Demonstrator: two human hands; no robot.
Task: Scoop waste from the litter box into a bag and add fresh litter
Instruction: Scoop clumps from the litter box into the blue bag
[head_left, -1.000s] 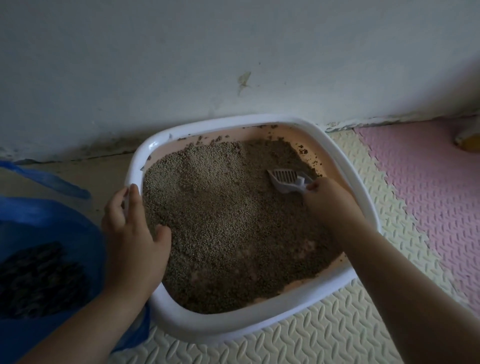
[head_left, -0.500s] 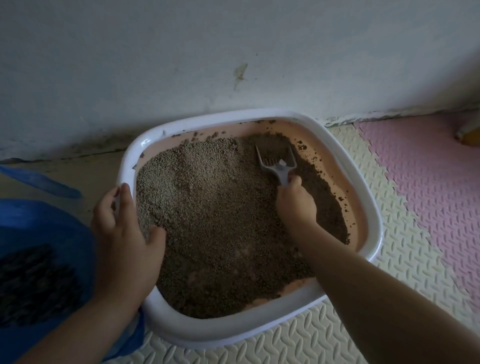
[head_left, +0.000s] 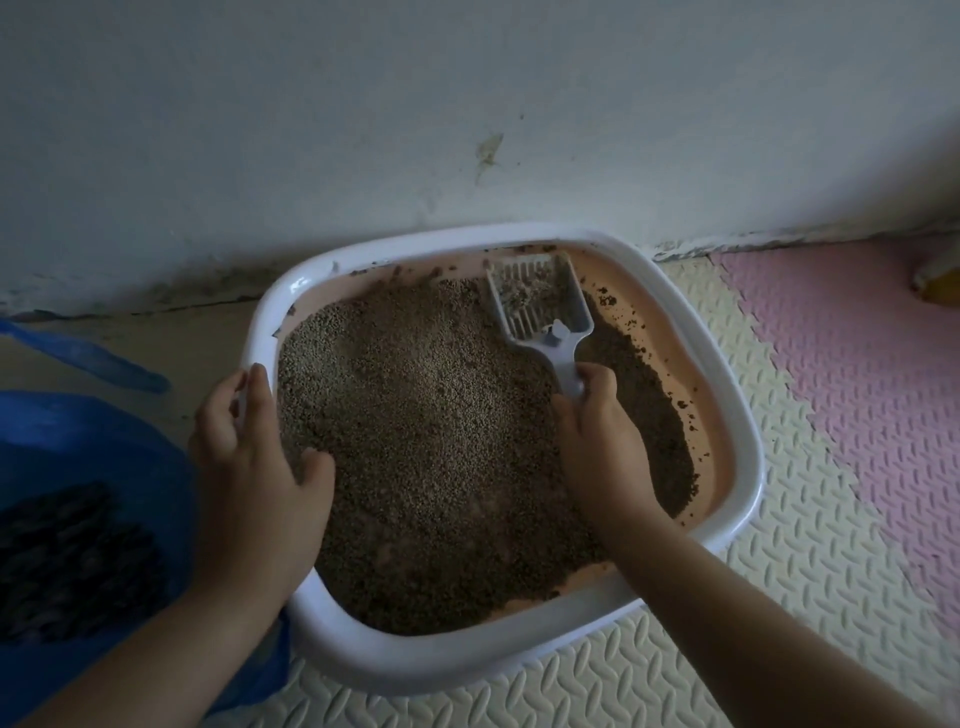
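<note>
Two grips: left hand (head_left: 249, 467), litter box (head_left: 415, 662); right hand (head_left: 597, 431), scoop (head_left: 543, 309)

So the right hand (head_left: 597, 441) grips the handle of a pale grey slotted plastic scoop (head_left: 540, 301), which sits at the far edge of the white-rimmed, peach-lined plastic litter box (head_left: 745, 426) with a few granules in it. The left hand (head_left: 249, 457) holds the box's left rim, thumb inside on the brown granular litter (head_left: 441, 441). The bare peach bottom shows along the right side. A blue plastic bag (head_left: 93, 452) with dark stuff in it sits just left. Everything's on cream embossed foam matting (head_left: 779, 597).
</note>
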